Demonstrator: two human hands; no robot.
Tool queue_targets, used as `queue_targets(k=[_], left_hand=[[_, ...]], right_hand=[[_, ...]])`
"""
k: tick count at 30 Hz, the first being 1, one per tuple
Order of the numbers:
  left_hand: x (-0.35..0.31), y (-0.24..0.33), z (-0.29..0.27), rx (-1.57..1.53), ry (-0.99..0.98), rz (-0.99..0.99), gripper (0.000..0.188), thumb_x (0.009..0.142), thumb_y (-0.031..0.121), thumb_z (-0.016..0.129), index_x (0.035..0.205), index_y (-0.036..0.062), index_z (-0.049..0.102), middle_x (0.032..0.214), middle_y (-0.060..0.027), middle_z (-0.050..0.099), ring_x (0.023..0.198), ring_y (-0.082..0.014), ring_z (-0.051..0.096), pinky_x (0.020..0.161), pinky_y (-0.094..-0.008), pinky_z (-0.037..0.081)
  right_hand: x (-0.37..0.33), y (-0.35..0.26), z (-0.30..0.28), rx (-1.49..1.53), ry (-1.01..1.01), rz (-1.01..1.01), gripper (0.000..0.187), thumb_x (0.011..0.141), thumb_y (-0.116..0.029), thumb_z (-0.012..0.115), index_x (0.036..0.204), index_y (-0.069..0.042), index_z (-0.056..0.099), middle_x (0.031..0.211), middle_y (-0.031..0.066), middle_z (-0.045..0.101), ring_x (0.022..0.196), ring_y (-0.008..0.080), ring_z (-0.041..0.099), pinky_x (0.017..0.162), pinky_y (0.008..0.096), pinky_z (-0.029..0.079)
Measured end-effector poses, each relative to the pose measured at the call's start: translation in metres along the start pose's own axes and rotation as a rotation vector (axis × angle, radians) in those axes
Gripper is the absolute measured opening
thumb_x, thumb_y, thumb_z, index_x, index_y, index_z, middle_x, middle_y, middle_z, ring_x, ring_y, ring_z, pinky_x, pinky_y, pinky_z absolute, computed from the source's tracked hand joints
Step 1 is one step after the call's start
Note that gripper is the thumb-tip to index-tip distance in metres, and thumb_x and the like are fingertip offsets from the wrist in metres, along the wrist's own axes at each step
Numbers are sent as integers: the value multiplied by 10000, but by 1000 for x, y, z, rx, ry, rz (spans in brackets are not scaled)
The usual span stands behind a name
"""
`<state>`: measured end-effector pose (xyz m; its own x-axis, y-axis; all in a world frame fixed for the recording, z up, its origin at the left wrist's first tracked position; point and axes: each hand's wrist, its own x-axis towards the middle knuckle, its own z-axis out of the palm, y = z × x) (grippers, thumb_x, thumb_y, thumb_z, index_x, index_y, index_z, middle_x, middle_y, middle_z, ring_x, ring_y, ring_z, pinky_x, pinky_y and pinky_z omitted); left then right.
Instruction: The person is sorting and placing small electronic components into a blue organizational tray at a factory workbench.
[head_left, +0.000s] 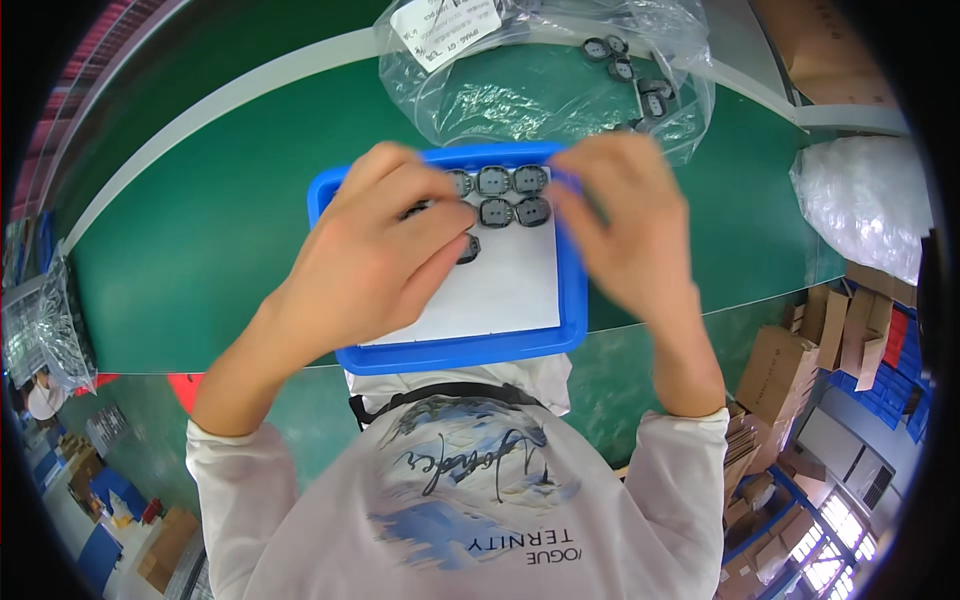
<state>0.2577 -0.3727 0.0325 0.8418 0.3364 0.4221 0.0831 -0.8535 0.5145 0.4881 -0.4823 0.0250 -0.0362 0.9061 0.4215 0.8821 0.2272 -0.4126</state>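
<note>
A blue tray [455, 355] lined with a white sheet [500, 285] lies before me. Small rounded dark grey plastic parts [494, 181] are laid in rows near its far side. My left hand [375, 245] reaches over the tray's left part with its fingers drawn together. Its fingertips are against or just above another dark part [469, 250], partly covered by them; the grip itself is hidden. My right hand [635, 220] is over the tray's right rim, near the end of the rows. Motion smears its bent fingers, so what they hold does not show.
A clear plastic bag [480, 105] with more dark parts [622, 68] and a white label [445, 28] lies beyond the tray on the green table [210, 240]. A bulging translucent bag [865, 205] is at the right edge, with cardboard boxes [775, 370] below it.
</note>
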Motion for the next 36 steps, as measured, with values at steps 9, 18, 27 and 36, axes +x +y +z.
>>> queue_targets(k=[9, 18, 27, 36], left_hand=[[137, -94, 58, 637, -105, -376, 192, 866, 101, 594, 983, -29, 673, 1053, -279, 632, 957, -452, 657, 858, -482, 545], [118, -70, 9, 185, -3, -79, 203, 843, 118, 615, 980, -28, 651, 974, -265, 657, 912, -421, 676, 808, -501, 551], [-87, -53, -36, 68, 332, -607, 286, 782, 10, 784, 1036, 44, 657, 1079, -113, 658, 866, -220, 677, 773, -336, 560], [-143, -15, -22, 390, 227, -477, 320, 773, 0, 787, 1083, 35, 717, 1146, -121, 653, 1081, -334, 610, 902, -411, 526]], right_hand=[[7, 79, -5, -293, -196, 352, 220, 866, -129, 737, 1077, -68, 731, 1141, 101, 659, 875, 280, 668, 788, 389, 541], [7, 78, -23, 246, 211, 304, 232, 945, -36, 662, 1167, -50, 725, 1110, 32, 647, 892, 94, 609, 783, 243, 514], [-68, 67, -39, 372, -183, 609, 181, 955, 0, 634, 1127, 3, 693, 1014, 21, 643, 859, 90, 596, 747, 236, 487], [-81, 100, -22, -24, 215, 562, 207, 931, -105, 725, 1119, -19, 709, 1098, 67, 670, 856, 138, 621, 757, 264, 501]])
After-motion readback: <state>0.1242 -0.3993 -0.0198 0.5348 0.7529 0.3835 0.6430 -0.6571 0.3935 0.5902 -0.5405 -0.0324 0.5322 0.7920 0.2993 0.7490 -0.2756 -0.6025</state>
